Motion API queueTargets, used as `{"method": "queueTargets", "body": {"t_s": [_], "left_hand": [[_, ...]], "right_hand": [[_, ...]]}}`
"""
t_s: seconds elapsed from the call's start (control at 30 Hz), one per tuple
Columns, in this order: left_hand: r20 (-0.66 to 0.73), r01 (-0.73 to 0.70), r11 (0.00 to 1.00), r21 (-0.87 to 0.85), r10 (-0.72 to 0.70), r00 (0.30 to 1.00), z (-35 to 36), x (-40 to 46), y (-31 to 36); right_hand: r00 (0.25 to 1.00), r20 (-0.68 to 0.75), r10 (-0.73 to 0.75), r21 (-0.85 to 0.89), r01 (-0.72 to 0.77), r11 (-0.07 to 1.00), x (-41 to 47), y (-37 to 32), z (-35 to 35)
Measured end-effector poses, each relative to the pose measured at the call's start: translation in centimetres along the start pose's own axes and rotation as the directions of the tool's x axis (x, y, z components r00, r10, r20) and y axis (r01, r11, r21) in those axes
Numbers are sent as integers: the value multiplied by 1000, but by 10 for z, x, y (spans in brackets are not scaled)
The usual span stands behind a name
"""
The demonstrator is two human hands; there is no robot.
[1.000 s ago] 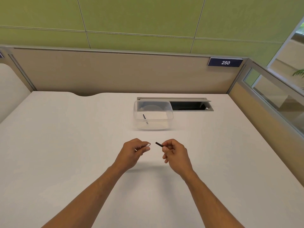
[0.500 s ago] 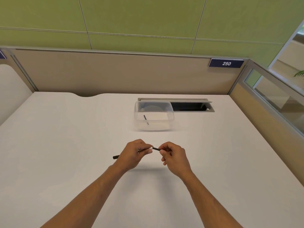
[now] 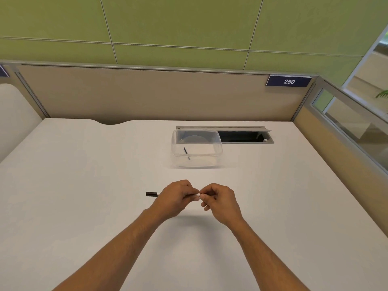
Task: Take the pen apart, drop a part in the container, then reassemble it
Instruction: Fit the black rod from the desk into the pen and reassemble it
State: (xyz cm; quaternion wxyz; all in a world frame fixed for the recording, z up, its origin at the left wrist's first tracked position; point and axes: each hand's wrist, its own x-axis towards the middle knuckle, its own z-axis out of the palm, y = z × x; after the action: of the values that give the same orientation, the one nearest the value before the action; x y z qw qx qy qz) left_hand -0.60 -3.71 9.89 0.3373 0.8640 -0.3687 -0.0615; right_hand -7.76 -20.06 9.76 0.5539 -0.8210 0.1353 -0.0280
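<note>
My left hand (image 3: 175, 198) is closed around the pen (image 3: 152, 194), whose black end sticks out to the left of my fist. A white stretch of the barrel shows between my two hands. My right hand (image 3: 218, 201) pinches the pen's right end with its fingertips, and what it holds there is hidden. Both hands meet above the white desk (image 3: 84, 185). Farther back stands a clear plastic container (image 3: 197, 150) with a thin dark pen part (image 3: 186, 151) lying inside it.
An open cable slot (image 3: 243, 136) with a grey flap is cut into the desk right behind the container. A beige partition (image 3: 147, 95) closes the back and a glazed one (image 3: 344, 127) the right side.
My hands have come together: the dark part that my right hand held apart from the pen has gone into the barrel's end, and the black end now sticks out left of my left hand.
</note>
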Motion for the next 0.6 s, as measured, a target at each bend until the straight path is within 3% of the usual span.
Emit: {"method": "queueTargets", "body": {"t_s": [0.2, 0.6], "left_hand": [[-6, -7, 1000, 23, 7, 1000, 1, -1, 2], [-102, -28, 997, 67, 35, 994, 15, -9, 3]], "right_hand": [[998, 30, 54, 191, -59, 980, 0, 6, -1], [983, 150, 106, 299, -147, 943, 3, 7, -3]]}}
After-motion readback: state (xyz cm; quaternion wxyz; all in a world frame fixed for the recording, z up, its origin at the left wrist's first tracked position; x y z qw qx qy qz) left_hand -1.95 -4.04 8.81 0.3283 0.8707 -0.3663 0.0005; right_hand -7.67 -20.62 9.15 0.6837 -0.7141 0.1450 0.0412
